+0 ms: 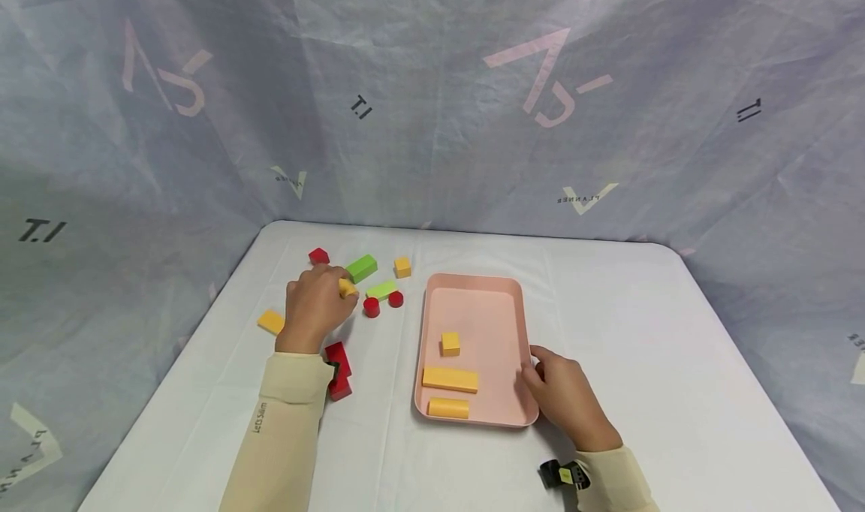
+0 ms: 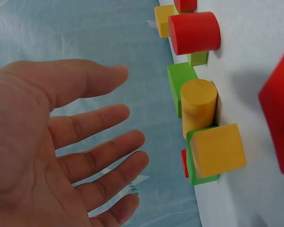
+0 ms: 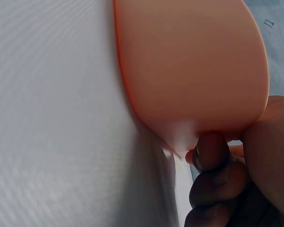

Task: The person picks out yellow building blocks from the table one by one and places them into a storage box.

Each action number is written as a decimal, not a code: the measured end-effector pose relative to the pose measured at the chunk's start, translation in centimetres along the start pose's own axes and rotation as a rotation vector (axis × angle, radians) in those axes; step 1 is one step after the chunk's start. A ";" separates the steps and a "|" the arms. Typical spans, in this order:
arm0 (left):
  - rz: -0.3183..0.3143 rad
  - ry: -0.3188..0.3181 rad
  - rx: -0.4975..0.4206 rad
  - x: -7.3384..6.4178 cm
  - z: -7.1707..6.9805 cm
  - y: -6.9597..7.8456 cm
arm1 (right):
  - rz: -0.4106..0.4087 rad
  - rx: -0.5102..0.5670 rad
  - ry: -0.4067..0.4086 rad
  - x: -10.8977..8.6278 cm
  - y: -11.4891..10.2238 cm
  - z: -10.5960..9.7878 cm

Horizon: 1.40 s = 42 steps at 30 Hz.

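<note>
1. The bench [image 1: 608, 309] is covered in white cloth; its two far corners are rounded, and soft creases run across it.
2. Behind it and at both sides hang grey-blue sheets [image 1: 432, 84], wrinkled and printed with letters, numbers and tick marks.
3. A pink tray [image 1: 483, 309] lies near the middle of the bench. In its nearer part are a yellow cube [image 1: 450, 344], a yellow bar [image 1: 450, 379] and a yellow rounded block [image 1: 449, 408].
4. The right hand [image 1: 568, 392] pinches the tray's right edge, thumb on the rim.
5. The left hand [image 1: 314, 305] is over the bench's left part, beside a yellow cylinder [image 2: 198, 111]; in the left wrist view its fingers are extended, spread and apart from that piece.
6. Green blocks [image 1: 361, 269] and red cylinders [image 1: 371, 307] lie about this hand; red blocks [image 1: 338, 359] lie by its sleeve [image 1: 290, 414].
</note>
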State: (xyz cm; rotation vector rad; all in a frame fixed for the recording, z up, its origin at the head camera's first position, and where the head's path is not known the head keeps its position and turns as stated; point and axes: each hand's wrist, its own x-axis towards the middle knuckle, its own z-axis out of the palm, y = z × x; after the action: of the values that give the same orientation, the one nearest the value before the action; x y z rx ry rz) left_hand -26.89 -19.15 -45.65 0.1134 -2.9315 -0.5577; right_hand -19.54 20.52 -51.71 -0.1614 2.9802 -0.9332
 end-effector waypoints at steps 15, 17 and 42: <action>-0.030 -0.021 -0.006 0.4 0.7 -1.7 | -0.019 0.005 0.016 0.0 0.1 0.2; -0.035 -0.032 -0.009 0.5 0.7 -1.8 | -0.020 0.002 0.016 0.0 0.1 0.2; -0.056 -0.115 -0.005 0.4 -0.3 -3.8 | -0.022 0.011 0.019 0.0 0.0 0.1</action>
State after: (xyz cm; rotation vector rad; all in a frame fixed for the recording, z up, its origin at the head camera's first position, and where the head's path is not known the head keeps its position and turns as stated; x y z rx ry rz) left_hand -27.07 -22.84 -46.72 0.1683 -3.0465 -0.5984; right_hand -19.53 20.52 -51.78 -0.1863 2.9967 -0.9580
